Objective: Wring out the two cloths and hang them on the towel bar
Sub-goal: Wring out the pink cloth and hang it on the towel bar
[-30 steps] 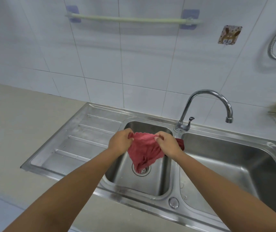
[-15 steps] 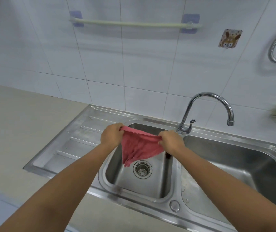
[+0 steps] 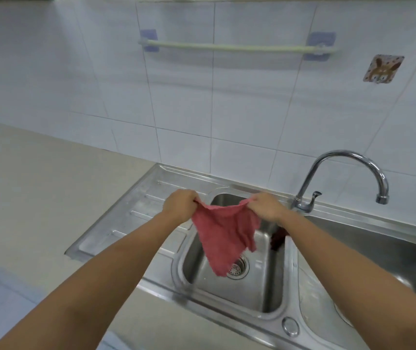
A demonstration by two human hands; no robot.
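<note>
Since a second ago the pink cloth (image 3: 224, 238) has been drawn wider, left hand (image 3: 179, 205) and right hand (image 3: 265, 207) each pinching a top corner over the sink (image 3: 234, 296), towel bar (image 3: 237, 48) at twelve o'clock; it looks soft, limp, light, best held by the corners.

Cloth (image 3: 224, 236) over sink (image 3: 229, 294) (faucet (image 3: 340, 178) right), towel bar (image 3: 237, 48) above

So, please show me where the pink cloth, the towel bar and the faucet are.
pink cloth (image 3: 223, 233): head view, middle of the hanging fabric.
towel bar (image 3: 237, 48): head view, middle of the rod.
faucet (image 3: 348, 155): head view, top of the curved spout.
</note>
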